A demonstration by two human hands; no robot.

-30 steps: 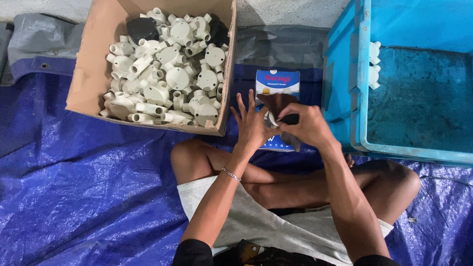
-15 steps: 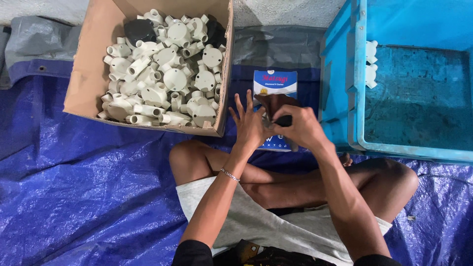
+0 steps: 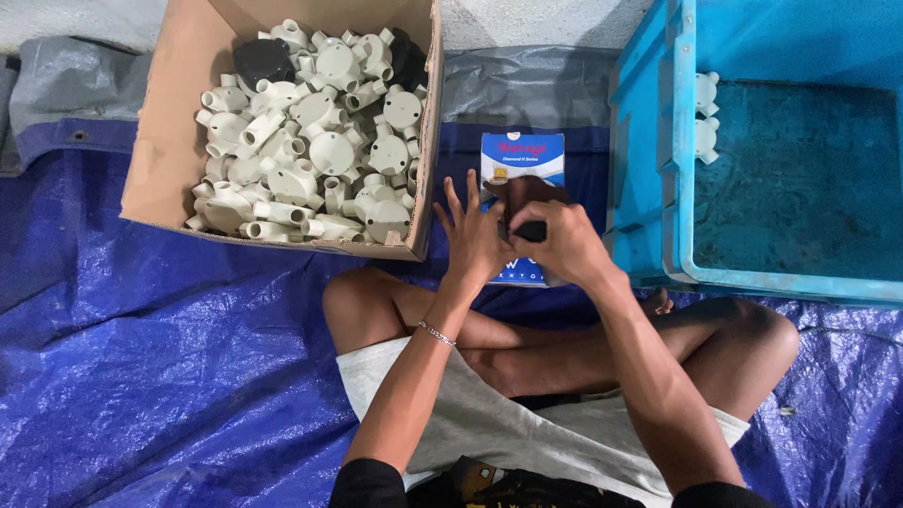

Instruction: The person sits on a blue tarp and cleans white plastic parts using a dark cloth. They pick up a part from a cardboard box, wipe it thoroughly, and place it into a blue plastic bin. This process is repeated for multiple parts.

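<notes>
Held part: small dark piece [image 3: 529, 229], between both hands over the crossed legs, mostly hidden.
Right hand [image 3: 564, 246]: fingers curled tight around the piece.
Left hand [image 3: 475, 240]: fingers spread, palm pressed against it.
Risk: palm-only support; piece may slip onto the blue tarp [image 3: 141, 376].
Nearby: blue-and-white carton [image 3: 522, 155] beneath; cardboard box [image 3: 169, 141] of white fittings left; blue crate [image 3: 658, 141] right.

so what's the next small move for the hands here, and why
Probably a firmer press of the left hand against the small dark part, then a check of the fit. The right hand pinches that part, while the left palm lies flat on it with fingers spread, so it looks mid-assembly. The cardboard box of white fittings sits left, the blue crate right.
</notes>
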